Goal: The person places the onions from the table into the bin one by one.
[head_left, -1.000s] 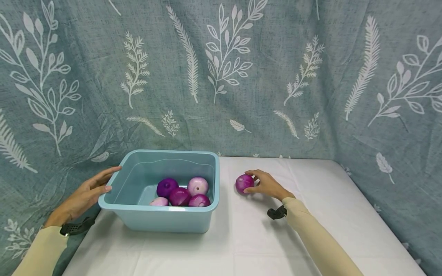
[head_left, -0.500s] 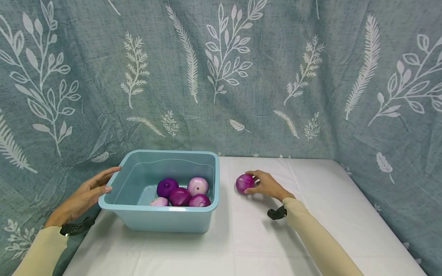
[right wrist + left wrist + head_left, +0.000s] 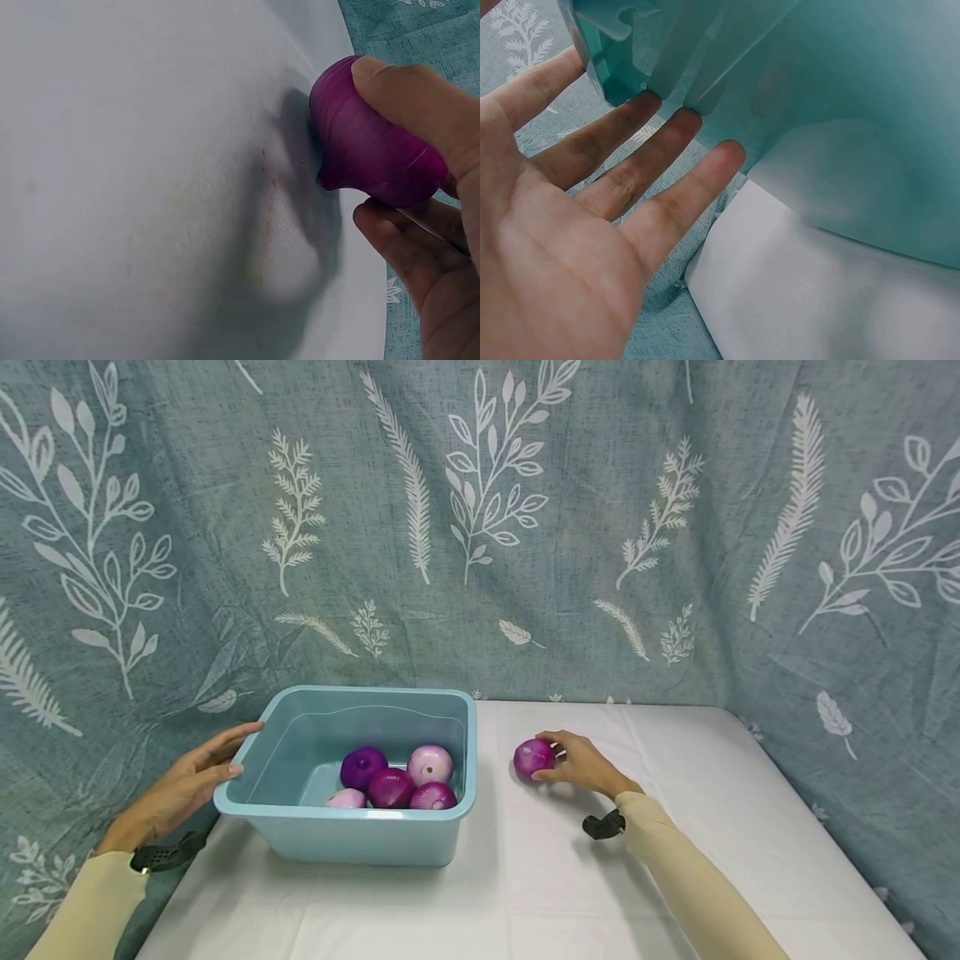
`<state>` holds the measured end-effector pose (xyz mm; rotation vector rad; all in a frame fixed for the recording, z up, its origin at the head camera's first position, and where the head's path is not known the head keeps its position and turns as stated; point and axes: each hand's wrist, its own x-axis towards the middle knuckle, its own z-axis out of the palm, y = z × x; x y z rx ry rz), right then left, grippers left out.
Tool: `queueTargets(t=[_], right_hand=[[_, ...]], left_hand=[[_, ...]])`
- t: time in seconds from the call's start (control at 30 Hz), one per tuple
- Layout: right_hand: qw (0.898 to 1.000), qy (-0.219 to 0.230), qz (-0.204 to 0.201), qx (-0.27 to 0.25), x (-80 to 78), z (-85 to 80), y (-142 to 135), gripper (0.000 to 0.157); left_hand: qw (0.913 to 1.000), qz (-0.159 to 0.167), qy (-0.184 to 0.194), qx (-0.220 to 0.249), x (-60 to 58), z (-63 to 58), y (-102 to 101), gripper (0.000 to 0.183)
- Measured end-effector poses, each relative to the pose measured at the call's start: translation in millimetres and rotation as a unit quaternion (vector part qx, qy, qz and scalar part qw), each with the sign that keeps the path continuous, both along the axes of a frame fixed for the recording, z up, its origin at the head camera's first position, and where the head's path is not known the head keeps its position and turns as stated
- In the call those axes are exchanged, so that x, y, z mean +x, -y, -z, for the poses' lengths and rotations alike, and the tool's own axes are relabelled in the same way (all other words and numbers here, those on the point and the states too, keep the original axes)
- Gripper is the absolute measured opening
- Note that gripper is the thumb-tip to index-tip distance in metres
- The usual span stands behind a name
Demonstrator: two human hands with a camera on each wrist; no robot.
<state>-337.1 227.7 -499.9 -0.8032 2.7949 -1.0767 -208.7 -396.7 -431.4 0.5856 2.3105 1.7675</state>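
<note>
My right hand [image 3: 581,766] grips a purple onion [image 3: 532,759] at the white table, to the right of a light blue plastic tub [image 3: 352,835]. In the right wrist view, the thumb presses on one side of the onion [image 3: 375,142] and other fingers curl beneath it. Fingers of my left hand [image 3: 183,785] touch the tub's left wall and rim. Seen from the left wrist, these fingers [image 3: 667,202] lie nearly straight against the tub's outer side [image 3: 840,150]. Inside the tub sit several onions [image 3: 392,787], some dark purple and some pale; the front rim partly hides the nearest ones.
A white cloth [image 3: 570,893] covers the table. Blue-green curtain fabric [image 3: 345,527] with white leaf prints hangs behind and along both sides. Each wrist wears a black strap [image 3: 603,824].
My right hand and the onion it grips have shifted very slightly to the right. The left hand, the tub and the onions inside have stayed put.
</note>
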Motion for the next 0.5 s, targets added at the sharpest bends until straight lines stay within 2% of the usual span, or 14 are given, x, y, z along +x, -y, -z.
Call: queueTargets(t=[0.5], right_hand=[[1.0,-0.021,0.0,-0.016,5.1,-16.0,-3,0.079]], left_hand=[[1.0,-0.008,0.001,-0.001,2.2,-1.9,-3,0.065]])
